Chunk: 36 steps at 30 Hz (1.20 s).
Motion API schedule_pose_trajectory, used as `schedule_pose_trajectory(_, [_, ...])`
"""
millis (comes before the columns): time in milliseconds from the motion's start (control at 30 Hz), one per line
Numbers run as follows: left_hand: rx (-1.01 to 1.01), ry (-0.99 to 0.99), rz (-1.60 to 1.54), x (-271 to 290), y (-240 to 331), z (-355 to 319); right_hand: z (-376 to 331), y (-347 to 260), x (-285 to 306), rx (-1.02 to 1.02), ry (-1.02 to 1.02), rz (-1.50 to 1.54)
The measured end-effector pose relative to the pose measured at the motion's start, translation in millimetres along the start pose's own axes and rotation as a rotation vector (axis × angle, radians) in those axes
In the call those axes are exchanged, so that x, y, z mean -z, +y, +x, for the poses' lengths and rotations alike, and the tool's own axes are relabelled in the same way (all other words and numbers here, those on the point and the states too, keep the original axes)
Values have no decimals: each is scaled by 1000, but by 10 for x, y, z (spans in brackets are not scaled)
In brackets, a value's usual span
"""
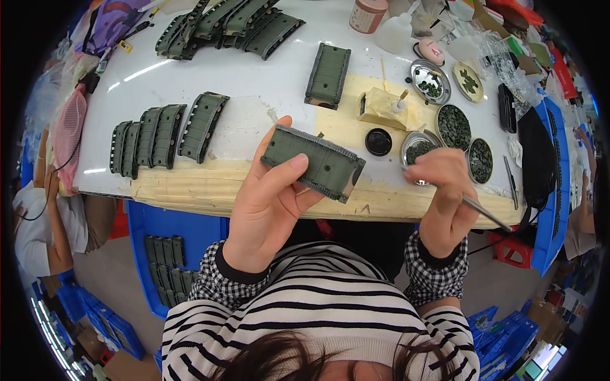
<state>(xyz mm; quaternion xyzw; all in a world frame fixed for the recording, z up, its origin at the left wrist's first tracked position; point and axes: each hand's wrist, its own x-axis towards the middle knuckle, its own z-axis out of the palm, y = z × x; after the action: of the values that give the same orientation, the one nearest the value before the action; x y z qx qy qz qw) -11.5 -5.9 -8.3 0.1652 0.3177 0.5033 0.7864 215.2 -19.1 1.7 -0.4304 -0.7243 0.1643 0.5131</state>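
My left hand (254, 216) holds up a green camouflage plastic shell (340, 166), long and curved with dark ribbed edges, over the table's front edge. The thumb lies on its face and the fingers are behind. My right hand (448, 187) is closed around a slim grey metal tool (486, 213), its rear end sticking out toward the lower right. The tool's tip is hidden by blurred fingers, so its kind is unclear. Those fingertips are beside a round metal dish (404, 152) of small dark green pieces; whether they touch it I cannot tell.
Similar shells stand in a row (152, 136) at left and in a pile (232, 28) at the back; one shell (328, 75) lies alone. A tape-wrapped block (381, 109), a black round lid (379, 142) and tubs of green pieces (454, 127) are on the right. A blue tray (143, 222) is below.
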Motion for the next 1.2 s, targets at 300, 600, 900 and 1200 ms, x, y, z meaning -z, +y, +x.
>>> schedule_pose_trajectory(300, [63,-3,-54,-23,-42,67,-68,-185,-174,-32,-155,369])
schedule_pose_trajectory(600, [54,2,-39,-17,-40,83,-59,-175,-161,-96,-195,326])
schedule_pose_trajectory(900, [50,11,-36,-8,-42,104,-7,-184,-148,-107,-226,303])
schedule_pose_trajectory(1200, [30,13,-49,-7,-64,104,-10,-226,-152,-17,-253,166])
